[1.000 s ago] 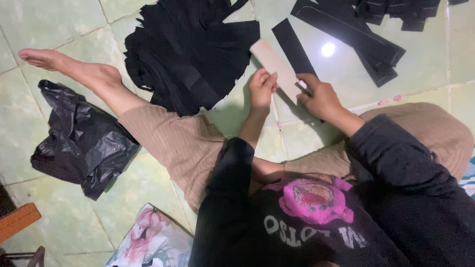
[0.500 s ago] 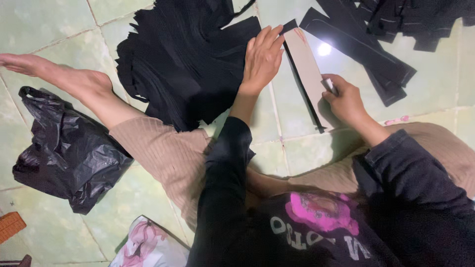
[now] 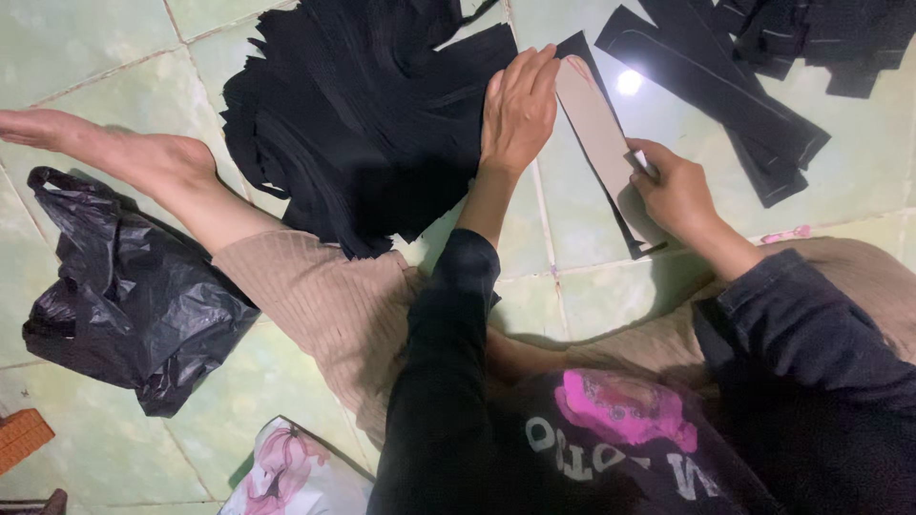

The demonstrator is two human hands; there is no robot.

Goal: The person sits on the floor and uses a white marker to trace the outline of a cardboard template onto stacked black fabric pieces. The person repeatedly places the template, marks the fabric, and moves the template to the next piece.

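Note:
A long beige cardboard template (image 3: 599, 133) lies on a black fabric strip (image 3: 637, 240) on the green tiled floor. My left hand (image 3: 517, 107) is flat, fingers together, pressing the template's upper left edge. My right hand (image 3: 676, 186) is closed around a small white marker piece (image 3: 643, 162) at the template's right edge. A big heap of black fabric pieces (image 3: 363, 105) sits just left of my left hand.
More cut black strips (image 3: 725, 72) lie at the upper right. A crumpled black plastic bag (image 3: 124, 286) sits at left beside my bare foot (image 3: 114, 143). A floral cushion (image 3: 296, 467) and an orange object (image 3: 24, 439) lie at the bottom left.
The template went from being held up in both hands to lying on the black strip. My left hand opened flat onto it; my right hand moved to its right edge.

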